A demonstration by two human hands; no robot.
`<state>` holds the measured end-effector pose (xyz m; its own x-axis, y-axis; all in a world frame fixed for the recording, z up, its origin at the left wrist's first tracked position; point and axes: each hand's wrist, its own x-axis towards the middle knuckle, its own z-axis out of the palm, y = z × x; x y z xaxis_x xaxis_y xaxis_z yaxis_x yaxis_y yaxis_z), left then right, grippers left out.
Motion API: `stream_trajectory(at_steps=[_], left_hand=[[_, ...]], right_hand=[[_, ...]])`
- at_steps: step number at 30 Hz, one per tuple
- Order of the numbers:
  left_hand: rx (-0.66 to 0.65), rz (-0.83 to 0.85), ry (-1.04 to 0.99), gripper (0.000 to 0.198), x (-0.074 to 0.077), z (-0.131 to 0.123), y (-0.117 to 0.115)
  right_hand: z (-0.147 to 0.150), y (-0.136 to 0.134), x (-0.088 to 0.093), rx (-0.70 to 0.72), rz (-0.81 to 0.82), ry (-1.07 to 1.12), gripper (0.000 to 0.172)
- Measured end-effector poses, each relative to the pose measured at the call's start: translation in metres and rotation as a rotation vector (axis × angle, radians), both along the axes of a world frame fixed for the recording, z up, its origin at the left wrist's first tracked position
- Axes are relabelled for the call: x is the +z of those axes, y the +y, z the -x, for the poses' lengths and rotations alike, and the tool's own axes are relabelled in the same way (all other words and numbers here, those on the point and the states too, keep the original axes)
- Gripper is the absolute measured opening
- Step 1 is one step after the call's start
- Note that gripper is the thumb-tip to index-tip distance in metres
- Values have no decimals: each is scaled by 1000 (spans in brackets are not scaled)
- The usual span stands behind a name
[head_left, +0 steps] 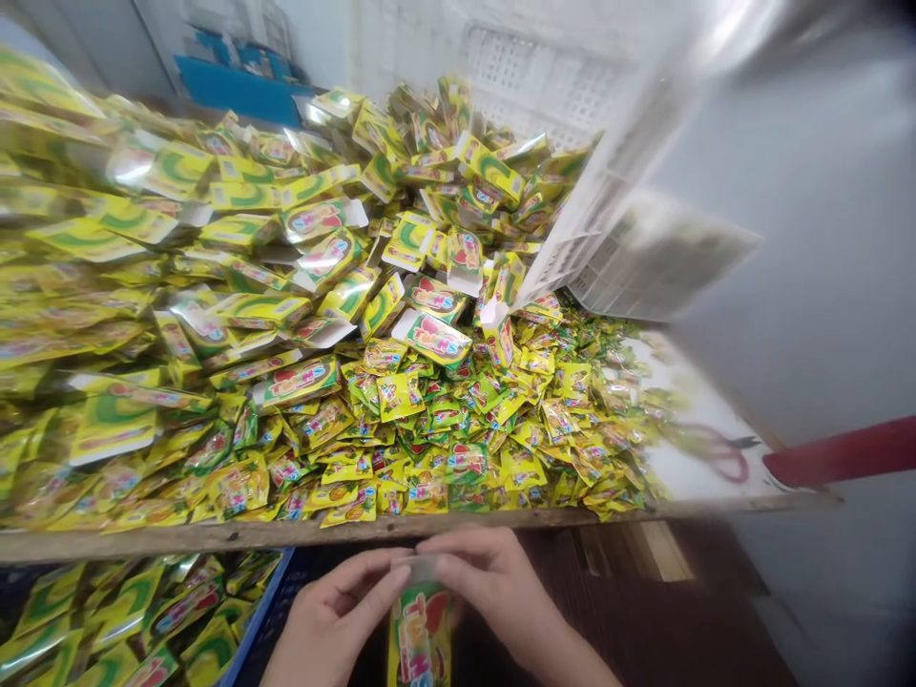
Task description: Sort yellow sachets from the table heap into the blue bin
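Observation:
Just below the table's front edge, my left hand (pixel 347 611) and my right hand (pixel 505 596) hold a small candy box (pixel 419 634) upright between them. The box is yellow and green with pink and white lettering and a red fruit picture. Both thumbs and fingers pinch its pale top end, one hand at each side. Its lower part runs out of the picture. Beyond my hands, a heap of small yellow-green candy packets (pixel 465 463) reaches the table edge, with many matching boxes (pixel 433 339) on and behind it, some with white end flaps open.
A blue crate (pixel 268 611) of filled-looking boxes stands at lower left. White plastic crates (pixel 530 76) rise behind the heap, one tilted at right (pixel 658 253). Red-handled scissors (pixel 730 463) lie on the white tabletop (pixel 691 401), near a red pole (pixel 844 453). The wooden edge (pixel 501 518) runs across.

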<state>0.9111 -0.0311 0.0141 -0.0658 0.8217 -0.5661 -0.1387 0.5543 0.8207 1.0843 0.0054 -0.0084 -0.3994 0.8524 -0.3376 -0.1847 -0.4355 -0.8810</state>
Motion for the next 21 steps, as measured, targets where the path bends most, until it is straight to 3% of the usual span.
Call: stream_trajectory(at_steps=[3,8,11,14,17,21], left_hand=[[-18,-79,161,30,-11,5,-2],[-92,-172,196,26,-13,3,0],[-260,-433,321,17,-17,9,0],[-399,-632,401,22,-26,18,-8],[-433,-623,387,29,-39,17,-21],[-391,-434,261,20,-44,10,-32]], right_hand=[[-1,1,1,1,37,10,31],[0,1,0,-30,136,41,34],[-2,1,-2,-44,115,36,31],[-6,-5,-6,-22,18,51,24],[-11,-16,-8,-16,-168,-19,16],[-20,-16,-5,40,-391,-181,10]])
